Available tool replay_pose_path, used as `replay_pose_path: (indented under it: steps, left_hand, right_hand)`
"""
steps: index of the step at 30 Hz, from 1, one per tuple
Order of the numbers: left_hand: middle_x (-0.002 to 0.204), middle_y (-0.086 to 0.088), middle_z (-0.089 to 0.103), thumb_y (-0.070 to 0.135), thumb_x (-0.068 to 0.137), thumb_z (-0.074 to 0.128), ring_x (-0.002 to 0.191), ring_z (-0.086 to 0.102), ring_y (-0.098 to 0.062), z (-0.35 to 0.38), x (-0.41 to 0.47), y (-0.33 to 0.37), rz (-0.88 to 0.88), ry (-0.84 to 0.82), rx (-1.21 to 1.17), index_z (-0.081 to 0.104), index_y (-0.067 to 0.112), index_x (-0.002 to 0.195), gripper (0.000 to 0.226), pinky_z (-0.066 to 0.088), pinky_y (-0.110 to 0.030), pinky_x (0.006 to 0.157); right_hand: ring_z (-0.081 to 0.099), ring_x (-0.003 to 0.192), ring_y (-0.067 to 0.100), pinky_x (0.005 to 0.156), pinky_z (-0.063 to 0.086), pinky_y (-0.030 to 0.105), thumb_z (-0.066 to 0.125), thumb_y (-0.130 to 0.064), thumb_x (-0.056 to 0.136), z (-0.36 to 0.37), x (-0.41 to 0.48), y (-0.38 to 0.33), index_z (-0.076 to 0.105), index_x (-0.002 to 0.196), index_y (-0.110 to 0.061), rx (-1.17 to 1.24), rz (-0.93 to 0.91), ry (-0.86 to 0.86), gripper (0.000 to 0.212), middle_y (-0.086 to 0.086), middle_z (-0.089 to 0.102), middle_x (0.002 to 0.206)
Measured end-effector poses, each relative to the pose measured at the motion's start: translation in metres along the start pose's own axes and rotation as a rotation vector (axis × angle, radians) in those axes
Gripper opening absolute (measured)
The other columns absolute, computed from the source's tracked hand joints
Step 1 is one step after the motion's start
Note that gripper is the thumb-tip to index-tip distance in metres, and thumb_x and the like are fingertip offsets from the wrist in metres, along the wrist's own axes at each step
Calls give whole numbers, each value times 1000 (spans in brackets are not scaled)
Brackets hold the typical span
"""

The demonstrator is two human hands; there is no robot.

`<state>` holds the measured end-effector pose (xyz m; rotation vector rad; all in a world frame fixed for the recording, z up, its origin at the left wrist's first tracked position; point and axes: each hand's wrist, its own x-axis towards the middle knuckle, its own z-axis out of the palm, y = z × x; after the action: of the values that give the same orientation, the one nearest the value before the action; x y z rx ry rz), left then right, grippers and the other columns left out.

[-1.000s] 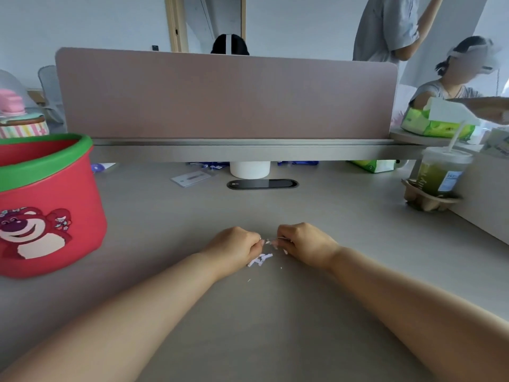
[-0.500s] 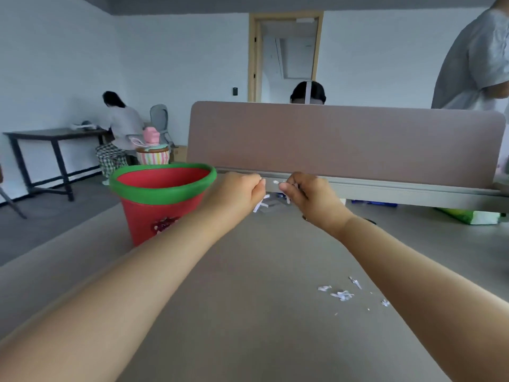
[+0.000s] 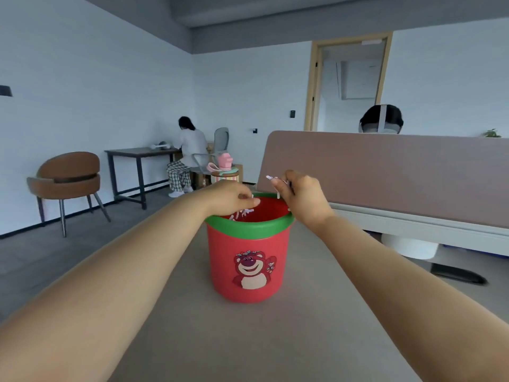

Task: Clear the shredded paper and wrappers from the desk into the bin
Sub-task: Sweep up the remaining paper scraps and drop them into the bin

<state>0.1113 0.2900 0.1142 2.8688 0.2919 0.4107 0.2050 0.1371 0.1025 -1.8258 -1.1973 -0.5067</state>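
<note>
Left hand (image 3: 231, 198) was stretched out from the near edge of the grey desk (image 3: 248, 340) and hovered over the left side of the mouth of the bin (image 3: 225, 244). Its palm faced down and its fingers were curled, with the thumb tip pressed against them. A bunch of shredded paper (image 3: 243, 213), white and pinkish strips, hung under those fingers just inside the rim, though whether every strip was gripped could not be told. Right hand (image 3: 301, 198) was held a little higher, above the right side of the rim. Its fingers were folded, and thumb and forefinger pinched a few paper scraps (image 3: 271, 177) that stuck out to the left of the fingertip. The two hands were near each other but apart. Between the forearms the bin stood upright on the desk, a red bucket with a green rim and a pink bear picture on its near wall.

Beyond it to the right, a mauve partition (image 3: 385, 172) ran along the back of the desk, with a white cylinder (image 3: 410, 248) and a black oval grommet (image 3: 457, 274) below it. The top of a dark-haired head (image 3: 381, 117) with a strap over it showed above the partition. Farther left, on the grey floor (image 3: 41, 257), stood a brown chair (image 3: 66, 177) and a dark table (image 3: 137, 153), where a person (image 3: 191, 147) sat facing away. A wood-framed doorway (image 3: 349, 78) opened in the far wall
</note>
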Motion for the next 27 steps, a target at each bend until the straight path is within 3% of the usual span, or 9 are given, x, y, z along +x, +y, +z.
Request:
replay_pose_path:
  steps: [2, 6, 8, 10, 13, 16, 19, 23, 27]
  left_hand:
    - [89, 2, 60, 43, 82, 60, 82, 54, -13, -4, -4, -4, 47, 44, -51, 66, 20, 97, 28, 43, -29, 74]
    - [56, 10, 48, 43, 70, 73, 51, 45, -6, -1, -12, -6, 58, 296, -80, 55, 22, 67, 28, 35, -25, 51]
    - [49, 9, 50, 41, 71, 73, 42, 46, -4, 0, -14, -8, 49, 312, -146, 51, 22, 59, 32, 37, -20, 45]
    - [49, 7, 57, 39, 73, 71, 37, 53, -1, -1, -17, -9, 42, 286, -224, 53, 21, 58, 30, 39, -11, 40]
    - [53, 6, 62, 33, 75, 71, 41, 57, 1, -4, -24, -12, 39, 253, -299, 60, 19, 62, 22, 43, -11, 46]
    - [58, 5, 66, 28, 77, 70, 50, 63, -4, -3, -33, -17, 42, 248, -356, 64, 25, 64, 15, 52, -21, 59]
    - [71, -6, 72, 28, 80, 66, 64, 68, -13, 1, -42, -20, 42, 288, -367, 71, 17, 75, 13, 56, -29, 68]
    - [76, -4, 73, 26, 84, 62, 72, 68, -16, 9, -46, -20, 57, 335, -336, 72, 18, 79, 13, 57, -39, 74]
    - [78, -5, 73, 25, 86, 59, 74, 68, -17, 12, -46, -19, 51, 369, -336, 70, 19, 78, 14, 56, -43, 75]
  right_hand:
    - [45, 57, 27, 52, 32, 30, 54, -27, 89, 6, 7, -2, 44, 66, -8, 13, 2, 0, 32, -3, 37, 49]
    - [41, 54, 24, 48, 30, 28, 54, -27, 89, 13, 21, -9, 45, 62, -11, 11, -23, -5, 32, -3, 36, 50]
    - [38, 49, 19, 47, 30, 22, 54, -27, 89, 16, 25, -12, 43, 62, -12, 6, -26, -23, 32, -3, 35, 50]
    - [43, 51, 22, 51, 36, 28, 56, -28, 87, 20, 27, -12, 45, 64, -6, 18, -15, -59, 34, 3, 41, 50]
    - [52, 63, 27, 61, 42, 32, 64, -35, 80, 26, 29, -9, 58, 70, 2, -11, 7, -166, 39, 20, 62, 67]
    - [53, 64, 8, 64, 44, 20, 74, -34, 70, 25, 27, -7, 63, 74, -10, 38, 31, -270, 27, 1, 63, 73]
    - [50, 57, 1, 54, 38, 7, 75, -29, 71, 24, 23, -7, 66, 72, -13, 61, 33, -269, 18, -11, 57, 64]
    - [45, 40, 1, 46, 36, 7, 59, -25, 86, 22, 18, -11, 70, 79, -11, 21, 18, -357, 19, -2, 67, 65]
    - [51, 46, -6, 51, 38, 3, 59, -18, 86, 17, 14, -12, 69, 87, -13, 30, 42, -365, 11, 0, 67, 64]
